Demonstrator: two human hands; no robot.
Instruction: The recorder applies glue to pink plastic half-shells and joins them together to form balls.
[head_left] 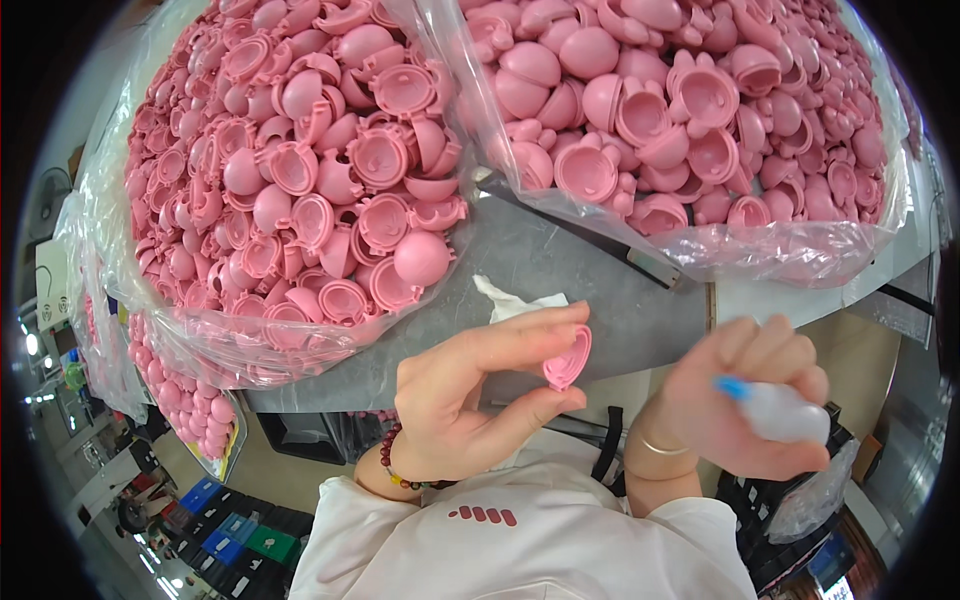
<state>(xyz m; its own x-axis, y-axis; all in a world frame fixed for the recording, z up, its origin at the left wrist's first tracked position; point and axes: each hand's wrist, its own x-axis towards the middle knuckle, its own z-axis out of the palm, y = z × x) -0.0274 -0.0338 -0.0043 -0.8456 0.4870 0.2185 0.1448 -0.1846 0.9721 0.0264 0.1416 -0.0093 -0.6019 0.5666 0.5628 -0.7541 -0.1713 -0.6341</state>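
Between the thumb and fingers of my left hand is a pink plastic half-shell, its hollow rimmed side turned toward the right. My right hand is closed around a small whitish squeeze bottle with a blue tip, which points up and to the left. Motion smears this hand and the bottle a little. The bottle's tip and the shell are well apart. Just beyond my left fingers, a crumpled white tissue lies on the grey table.
Two heaps of pink shell pieces lie in clear plastic bags: cup-like halves at the left, round-eared halves at the right. A dark flat bar runs between them. More pink pieces sit low at the left, with crates below.
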